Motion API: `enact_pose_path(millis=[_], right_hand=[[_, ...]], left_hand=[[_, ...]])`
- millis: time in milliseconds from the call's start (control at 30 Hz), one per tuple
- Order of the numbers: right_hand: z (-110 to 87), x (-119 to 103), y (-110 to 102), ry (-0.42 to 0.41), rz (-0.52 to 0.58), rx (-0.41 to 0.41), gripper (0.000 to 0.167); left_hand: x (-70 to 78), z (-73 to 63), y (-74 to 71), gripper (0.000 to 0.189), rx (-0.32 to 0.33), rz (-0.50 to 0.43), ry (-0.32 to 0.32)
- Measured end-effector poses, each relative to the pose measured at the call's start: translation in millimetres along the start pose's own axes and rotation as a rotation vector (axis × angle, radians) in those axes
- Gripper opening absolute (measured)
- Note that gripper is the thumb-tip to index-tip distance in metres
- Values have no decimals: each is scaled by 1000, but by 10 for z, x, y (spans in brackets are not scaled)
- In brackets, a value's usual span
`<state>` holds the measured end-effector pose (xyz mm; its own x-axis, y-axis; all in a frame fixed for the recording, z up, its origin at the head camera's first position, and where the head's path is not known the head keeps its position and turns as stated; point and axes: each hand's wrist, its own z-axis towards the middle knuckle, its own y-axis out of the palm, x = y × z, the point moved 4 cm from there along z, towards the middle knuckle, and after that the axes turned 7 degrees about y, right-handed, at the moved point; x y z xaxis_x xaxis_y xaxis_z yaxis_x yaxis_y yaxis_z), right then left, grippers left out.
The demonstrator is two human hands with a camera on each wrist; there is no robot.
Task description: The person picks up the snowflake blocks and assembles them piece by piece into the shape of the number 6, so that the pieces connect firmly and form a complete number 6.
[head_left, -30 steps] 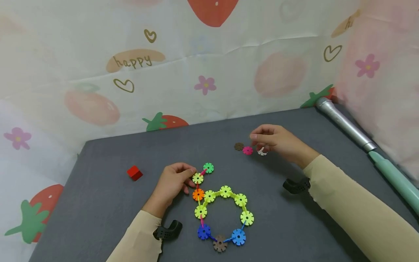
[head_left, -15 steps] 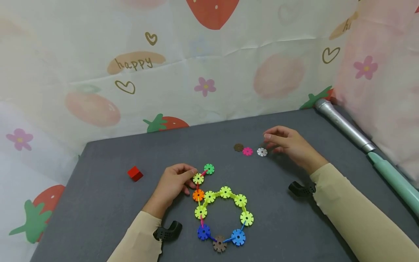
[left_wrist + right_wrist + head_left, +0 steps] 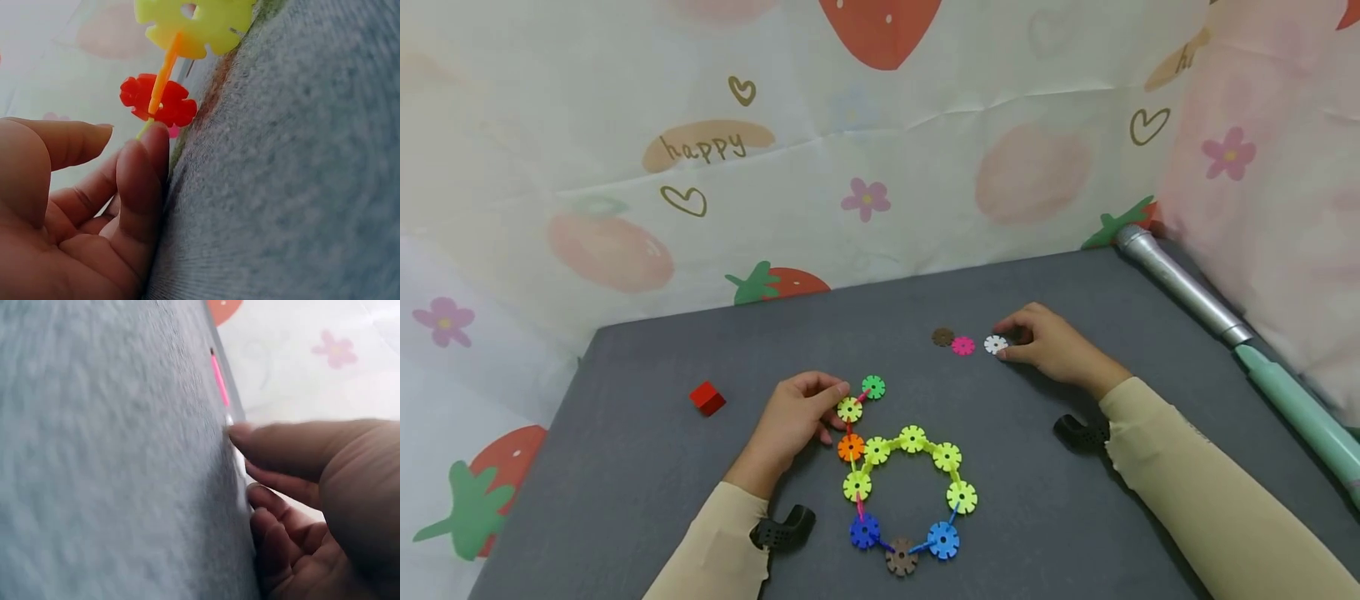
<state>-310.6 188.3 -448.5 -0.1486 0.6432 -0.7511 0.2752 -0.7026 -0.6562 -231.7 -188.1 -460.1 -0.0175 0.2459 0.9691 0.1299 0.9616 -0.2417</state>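
Note:
Notched plastic snowflake discs are joined into a ring with a short arm at its upper left in the head view. My left hand [image 3: 797, 412] holds the yellow-green disc [image 3: 850, 409] of that arm by its edge. Above it sits a green disc [image 3: 873, 387]; an orange disc [image 3: 852, 447] lies below. In the left wrist view, the orange disc looks red [image 3: 158, 100], close to my fingertips. My right hand [image 3: 1048, 346] pinches a white disc [image 3: 995, 344] flat on the table between thumb and fingers. The right wrist view shows its white edge [image 3: 239, 461] at my thumb.
Left of the white disc lie a pink disc [image 3: 963, 345] and a brown disc [image 3: 942, 337]. A red block [image 3: 707, 398] sits on the left of the grey table [image 3: 647, 492]. Along the right edge lies a silver and green microphone-like object [image 3: 1240, 333]. Patterned cloth [image 3: 925, 208] stands behind.
My right hand drew away from the white disc to the right, then came back and lowered its fingers onto it. The left hand and the joined discs have hardly moved.

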Motion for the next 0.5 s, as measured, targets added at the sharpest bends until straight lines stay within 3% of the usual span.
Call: enact_pose_path(millis=[233, 500], right_hand=[[8, -61, 17, 27, 50, -7, 23], [-6, -155, 84, 2, 123, 6, 16]], left_hand=[[71, 16, -2, 22, 34, 138, 60], [98, 124, 24, 24, -2, 111, 54]])
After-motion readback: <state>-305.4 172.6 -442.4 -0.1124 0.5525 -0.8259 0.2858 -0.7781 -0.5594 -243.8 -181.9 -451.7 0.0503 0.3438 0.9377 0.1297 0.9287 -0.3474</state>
